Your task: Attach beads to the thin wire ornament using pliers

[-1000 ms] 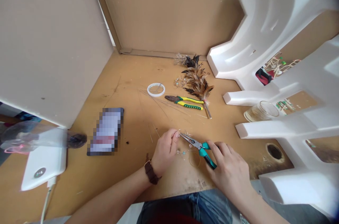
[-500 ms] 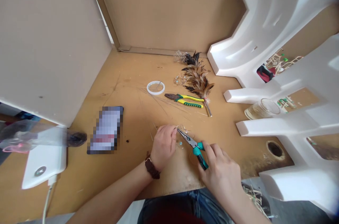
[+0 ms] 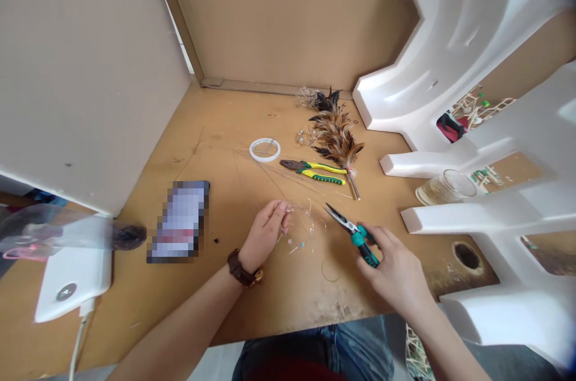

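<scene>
My left hand, with a dark watch on its wrist, is closed in a pinch on a thin beaded wire. The wire loops out to the right of my fingers and carries several small pale and blue beads. My right hand grips teal-and-black needle-nose pliers by the handles. Their jaws point up and left, a short way right of the wire and apart from it. Below the jaws a thin yellowish ring lies on the table.
Yellow-green pliers, a white ring-shaped spool and a brown feather duster lie farther back. At left are a phone and a white device with a cable. A glass stands by the white plastic chair at right.
The pliers have drawn back to the right, away from my left hand. My left hand has moved slightly left and turned, so the beaded wire now shows more fully.
</scene>
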`<state>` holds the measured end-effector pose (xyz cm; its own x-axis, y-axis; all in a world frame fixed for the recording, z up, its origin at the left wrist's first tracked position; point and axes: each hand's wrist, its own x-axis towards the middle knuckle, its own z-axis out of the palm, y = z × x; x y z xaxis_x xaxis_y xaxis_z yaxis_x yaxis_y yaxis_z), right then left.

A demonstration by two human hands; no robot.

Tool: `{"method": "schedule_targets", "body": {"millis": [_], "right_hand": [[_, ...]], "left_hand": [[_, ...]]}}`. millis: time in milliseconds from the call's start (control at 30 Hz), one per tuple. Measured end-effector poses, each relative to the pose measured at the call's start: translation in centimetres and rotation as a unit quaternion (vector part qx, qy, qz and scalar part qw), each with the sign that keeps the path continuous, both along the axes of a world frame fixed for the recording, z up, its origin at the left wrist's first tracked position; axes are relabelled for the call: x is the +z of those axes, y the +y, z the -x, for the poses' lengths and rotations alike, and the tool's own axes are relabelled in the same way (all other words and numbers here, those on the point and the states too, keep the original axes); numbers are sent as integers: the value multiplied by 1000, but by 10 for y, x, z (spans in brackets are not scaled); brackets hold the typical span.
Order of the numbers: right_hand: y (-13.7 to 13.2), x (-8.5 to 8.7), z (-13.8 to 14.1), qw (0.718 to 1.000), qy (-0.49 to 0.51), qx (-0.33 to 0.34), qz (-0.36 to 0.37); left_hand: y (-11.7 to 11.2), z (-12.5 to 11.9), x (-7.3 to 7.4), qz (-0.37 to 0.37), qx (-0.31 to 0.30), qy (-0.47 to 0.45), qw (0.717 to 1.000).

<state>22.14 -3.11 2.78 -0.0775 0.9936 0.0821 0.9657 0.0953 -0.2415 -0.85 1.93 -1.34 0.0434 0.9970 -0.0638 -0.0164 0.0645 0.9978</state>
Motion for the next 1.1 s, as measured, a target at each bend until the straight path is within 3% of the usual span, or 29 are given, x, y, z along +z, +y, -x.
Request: {"method": "schedule_targets", "body": {"millis": [67,233,500,667,833,1100], "right_hand": [[10,-11,-6,999,-34,2,-28],[24,-37,-8,995,-76,23,-55],[37,-53,-14,995,-31,55,-72],[37,-38,-8,981,139,88,-98],[41,-13,22,928,353,115,34],[84,-6,49,851,495,57,165]], "left_hand": [[-1,-2,2,31,-43,-65,996],[-6,-7,8,55,-80,-87,991],[-7,-7,6,72,-94,-103,988],[-7,-8,7,79,-91,-86,989],[-7,-9,6,86,-106,-80,987],[-7,-6,7,80,-125,-66,987]]}}
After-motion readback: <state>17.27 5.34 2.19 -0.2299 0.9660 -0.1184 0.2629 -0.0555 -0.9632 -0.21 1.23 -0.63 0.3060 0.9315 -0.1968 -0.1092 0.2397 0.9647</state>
